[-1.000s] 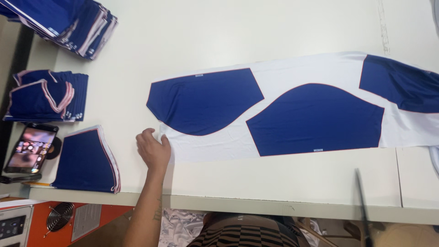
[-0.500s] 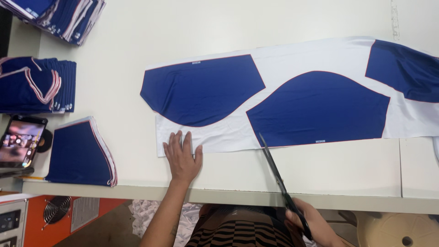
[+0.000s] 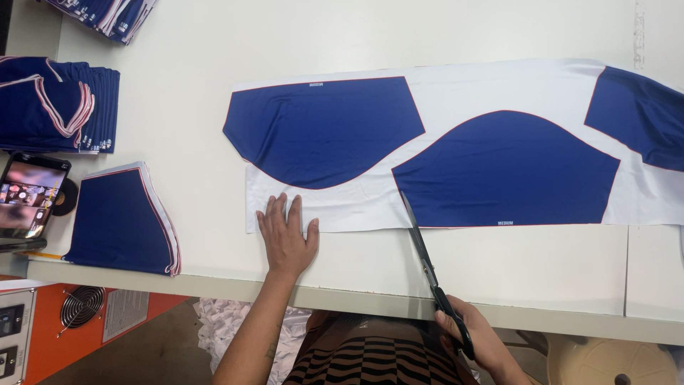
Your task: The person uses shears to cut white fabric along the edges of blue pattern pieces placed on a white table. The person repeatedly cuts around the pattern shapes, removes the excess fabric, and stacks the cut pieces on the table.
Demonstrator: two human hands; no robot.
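- We see a white surface [image 3: 214,64] carrying a long white fabric strip [image 3: 499,85] printed with blue panels, lying flat across its middle.
- Stacks of cut blue pieces [image 3: 121,221] lie at the left, beside a phone [image 3: 28,199].
- Our left hand [image 3: 287,239] lies open, fingers spread, pressing the strip's near edge.
- Our right hand [image 3: 474,342] grips black scissors [image 3: 427,271], whose blades meet the strip's near edge.

White fabric strip [image 3: 499,93] printed with royal-blue panels [image 3: 324,128], thin red outlines. Desk [image 3: 285,36] off-white. Scissors [image 3: 427,267]: dark blades, black handles. Cut stacks at left edge [image 3: 121,217]: navy, red-and-white trim. Cabinet below near-left corner [image 3: 43,335]: orange. Garment on person [image 3: 377,363]: black-and-tan stripes.
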